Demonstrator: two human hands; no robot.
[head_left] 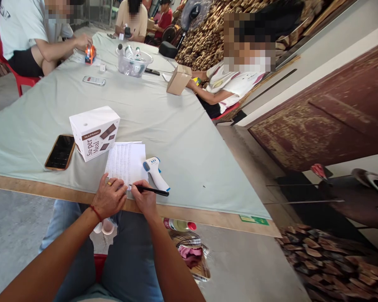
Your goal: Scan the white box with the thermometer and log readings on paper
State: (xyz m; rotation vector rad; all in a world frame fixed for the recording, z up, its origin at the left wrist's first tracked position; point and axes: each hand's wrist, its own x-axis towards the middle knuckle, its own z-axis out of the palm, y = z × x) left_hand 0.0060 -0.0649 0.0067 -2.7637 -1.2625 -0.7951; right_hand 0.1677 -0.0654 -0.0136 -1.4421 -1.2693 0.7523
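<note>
A black pen (153,191) is gripped in my right hand (145,202), its tip at the lower part of a white sheet of paper (135,161). Rows of small handwriting cover much of the sheet's left side. My left hand (110,196) lies on the sheet's lower left edge with its fingers spread, a ring on one finger. Just right of the paper rests a white and blue infrared thermometer (156,173). Behind the paper's left corner stands a white "Su-per Meal" box (96,133). To the box's left lies a dark phone (60,152).
Farther along the cloth-covered table (189,147) are a clear basket (132,67) of bottles, another phone (94,80) and a cardboard box (179,79). Several people sit around it; one has a hand on an orange tape dispenser (90,54). A bottle (179,225) shows below the front edge.
</note>
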